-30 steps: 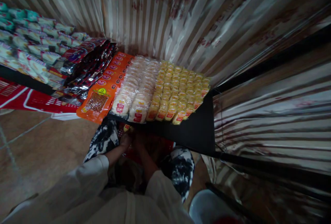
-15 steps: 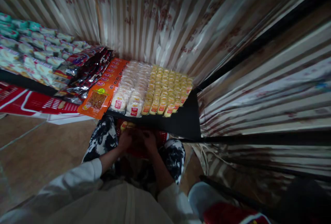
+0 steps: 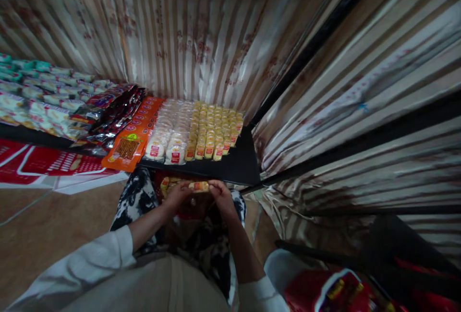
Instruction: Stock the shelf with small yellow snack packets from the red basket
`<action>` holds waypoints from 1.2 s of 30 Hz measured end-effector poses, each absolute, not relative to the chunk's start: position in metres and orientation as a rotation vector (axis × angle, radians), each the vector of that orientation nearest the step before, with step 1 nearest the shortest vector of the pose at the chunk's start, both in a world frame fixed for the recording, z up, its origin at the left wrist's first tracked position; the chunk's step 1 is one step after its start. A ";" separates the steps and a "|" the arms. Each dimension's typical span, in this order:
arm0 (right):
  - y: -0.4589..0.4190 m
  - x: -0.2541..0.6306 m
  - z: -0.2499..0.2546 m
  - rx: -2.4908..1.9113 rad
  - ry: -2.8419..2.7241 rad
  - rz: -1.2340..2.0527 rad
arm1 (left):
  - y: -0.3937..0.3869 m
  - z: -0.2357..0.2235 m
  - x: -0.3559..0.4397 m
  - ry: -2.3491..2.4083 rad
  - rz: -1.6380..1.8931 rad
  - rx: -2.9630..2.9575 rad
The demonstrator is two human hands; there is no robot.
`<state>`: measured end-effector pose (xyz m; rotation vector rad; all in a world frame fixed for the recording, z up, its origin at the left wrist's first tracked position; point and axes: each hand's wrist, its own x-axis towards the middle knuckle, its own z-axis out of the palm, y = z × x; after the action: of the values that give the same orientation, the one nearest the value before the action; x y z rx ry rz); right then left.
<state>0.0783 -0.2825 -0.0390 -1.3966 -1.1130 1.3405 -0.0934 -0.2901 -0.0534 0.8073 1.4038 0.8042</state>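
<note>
Both my hands hold one small yellow snack packet (image 3: pixel 199 186) between them, just below the front edge of a black shelf (image 3: pixel 237 170). My left hand (image 3: pixel 177 195) pinches its left end and my right hand (image 3: pixel 221 196) pinches its right end. Beneath my hands sits a red container (image 3: pixel 187 211) between my knees, with more yellow packets (image 3: pixel 166 183) at its left. On the shelf lie neat rows of the same yellow packets (image 3: pixel 215 127) beside rows of pale white packets (image 3: pixel 169 129).
Orange snack packs (image 3: pixel 131 134), dark red foil packs (image 3: pixel 108 110) and green-white packs (image 3: pixel 36 91) fill the shelf's left. A red and white carton (image 3: pixel 43 165) lies on the floor at left. Striped curtains hang behind and right. A red bag (image 3: pixel 324 293) sits at lower right.
My hands have risen out of the red container and now hold a yellow packet between them. The view has tilted up and to the right, showing the red bag.
</note>
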 end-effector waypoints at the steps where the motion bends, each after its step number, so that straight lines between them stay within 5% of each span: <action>1: -0.282 0.080 -0.035 -1.370 -1.043 1.336 | -0.290 -0.047 -0.089 1.326 0.846 0.691; 16: -0.264 0.105 -0.021 -1.293 -0.826 1.145 | -0.254 0.020 0.008 1.253 0.917 0.502; 24: -0.201 0.152 -0.021 -1.310 -0.862 0.930 | -0.210 0.038 0.045 1.453 0.902 0.940; 36: -0.098 0.192 -0.036 -1.409 -1.079 0.670 | -0.143 0.048 0.100 1.147 0.988 0.798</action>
<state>0.1918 -0.0984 -0.0358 -1.4094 -1.0791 0.6704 0.0996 -0.1430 0.0481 0.7978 1.1470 0.9884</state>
